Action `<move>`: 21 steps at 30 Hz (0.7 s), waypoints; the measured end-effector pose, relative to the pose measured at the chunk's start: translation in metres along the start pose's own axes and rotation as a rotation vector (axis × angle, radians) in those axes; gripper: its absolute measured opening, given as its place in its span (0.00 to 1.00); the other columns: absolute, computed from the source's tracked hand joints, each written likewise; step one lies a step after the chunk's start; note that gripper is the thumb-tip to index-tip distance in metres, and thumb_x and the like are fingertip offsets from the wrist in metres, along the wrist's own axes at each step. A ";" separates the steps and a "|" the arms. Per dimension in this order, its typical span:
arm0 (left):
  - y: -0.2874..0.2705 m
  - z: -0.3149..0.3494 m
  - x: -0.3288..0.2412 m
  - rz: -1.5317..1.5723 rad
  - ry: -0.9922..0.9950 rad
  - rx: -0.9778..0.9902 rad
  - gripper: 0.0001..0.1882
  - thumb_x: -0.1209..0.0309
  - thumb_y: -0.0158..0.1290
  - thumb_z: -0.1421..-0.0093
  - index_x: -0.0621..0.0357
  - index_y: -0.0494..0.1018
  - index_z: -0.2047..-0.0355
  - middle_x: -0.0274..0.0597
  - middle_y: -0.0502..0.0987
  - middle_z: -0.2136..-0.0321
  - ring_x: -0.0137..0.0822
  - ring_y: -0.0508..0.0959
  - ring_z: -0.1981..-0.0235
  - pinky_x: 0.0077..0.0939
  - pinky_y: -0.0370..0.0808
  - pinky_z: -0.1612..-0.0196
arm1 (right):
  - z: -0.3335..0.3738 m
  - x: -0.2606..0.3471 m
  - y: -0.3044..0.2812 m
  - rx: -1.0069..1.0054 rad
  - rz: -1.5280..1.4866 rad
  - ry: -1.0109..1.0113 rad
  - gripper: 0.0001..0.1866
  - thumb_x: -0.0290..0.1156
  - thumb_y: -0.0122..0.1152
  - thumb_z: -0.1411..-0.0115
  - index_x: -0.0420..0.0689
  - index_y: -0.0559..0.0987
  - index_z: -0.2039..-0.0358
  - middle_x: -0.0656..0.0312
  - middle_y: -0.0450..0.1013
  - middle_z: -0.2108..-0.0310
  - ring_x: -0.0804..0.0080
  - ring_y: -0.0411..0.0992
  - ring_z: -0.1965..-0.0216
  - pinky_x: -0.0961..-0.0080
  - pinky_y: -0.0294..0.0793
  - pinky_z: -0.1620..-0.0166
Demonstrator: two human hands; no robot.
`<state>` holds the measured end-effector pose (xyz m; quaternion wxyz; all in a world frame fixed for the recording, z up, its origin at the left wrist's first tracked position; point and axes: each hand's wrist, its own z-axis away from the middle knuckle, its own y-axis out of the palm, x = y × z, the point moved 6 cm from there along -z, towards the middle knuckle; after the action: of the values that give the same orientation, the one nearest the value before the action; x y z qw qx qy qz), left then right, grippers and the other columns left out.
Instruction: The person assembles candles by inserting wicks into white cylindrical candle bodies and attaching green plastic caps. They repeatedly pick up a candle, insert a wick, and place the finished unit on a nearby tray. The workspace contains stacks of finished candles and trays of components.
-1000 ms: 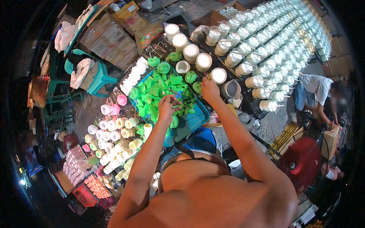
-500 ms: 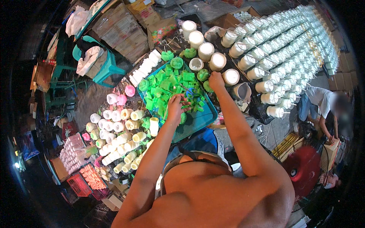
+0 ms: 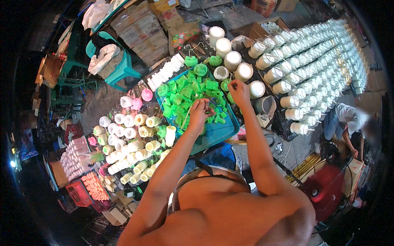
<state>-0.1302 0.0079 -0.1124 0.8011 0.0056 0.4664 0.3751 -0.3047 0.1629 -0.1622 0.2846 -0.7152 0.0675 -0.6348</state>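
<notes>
My left hand is closed over the near side of a pile of green wax-like chunks heaped in a teal tray. A thin pale strip hangs beside its fingers, and what they grip is hidden. My right hand is pinched at the tray's right side, next to a round, ridged green piece; I cannot make out anything between its fingertips. More ridged green pieces lie along the tray's far edge. White-filled round moulds stand just beyond my right hand.
Rows of white cylinders with thin rods fill the right side. Cream and white hollow moulds crowd the left. White blocks line the far edge. A red fan spins near a crouching person. A teal chair stands far left.
My right hand has lifted slightly away from the green pieces and its fingers have turned upward. My left hand stays over the pile. The whole view has shifted a little.
</notes>
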 end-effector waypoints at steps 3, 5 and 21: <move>0.018 0.008 -0.025 -0.038 0.089 0.033 0.13 0.61 0.46 0.26 0.57 0.73 0.56 0.31 0.69 0.73 0.28 0.73 0.71 0.29 0.77 0.65 | 0.027 0.055 0.006 0.280 -0.738 0.290 0.06 0.26 0.66 0.40 0.39 0.77 0.70 0.62 0.78 0.73 0.73 0.75 0.74 0.75 0.73 0.68; 0.029 0.009 -0.040 -0.106 0.131 0.053 0.12 0.62 0.49 0.27 0.58 0.74 0.56 0.30 0.68 0.74 0.25 0.71 0.72 0.26 0.76 0.66 | 0.043 0.092 0.001 0.461 -0.912 0.335 0.05 0.27 0.66 0.39 0.41 0.78 0.69 0.67 0.76 0.73 0.82 0.72 0.73 0.82 0.69 0.69; -0.006 -0.003 -0.020 0.103 -0.023 0.045 0.07 0.67 0.55 0.31 0.56 0.77 0.57 0.25 0.69 0.76 0.20 0.64 0.78 0.25 0.69 0.69 | 0.070 0.071 0.008 0.211 -0.291 0.145 0.20 0.47 0.66 0.38 0.40 0.84 0.62 0.56 0.79 0.70 0.68 0.74 0.70 0.69 0.74 0.63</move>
<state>-0.1343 -0.0096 -0.1008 0.7857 0.0518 0.4645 0.4052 -0.2235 0.1459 -0.1066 0.2577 -0.6359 -0.0833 -0.7227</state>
